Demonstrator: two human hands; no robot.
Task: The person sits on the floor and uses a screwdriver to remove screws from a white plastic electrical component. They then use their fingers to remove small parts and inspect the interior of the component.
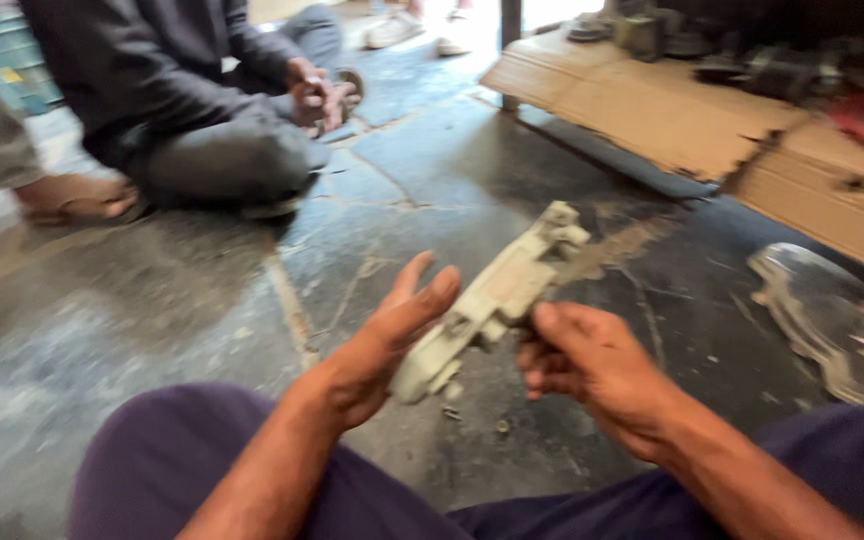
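Purple-clad knees (182,450) frame both hands above a stained concrete floor (152,300). Left hand (392,330), fingers stretched flat, presses against a pale grey metal casting (497,295); right hand (582,360) curls around its middle, gripping. Far left, another person (202,110) sits cross-legged; cardboard (672,110) lies far right.

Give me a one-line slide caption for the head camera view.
Seated on a stained floor, right hand grips a pale metal part, open left hand steadying it.
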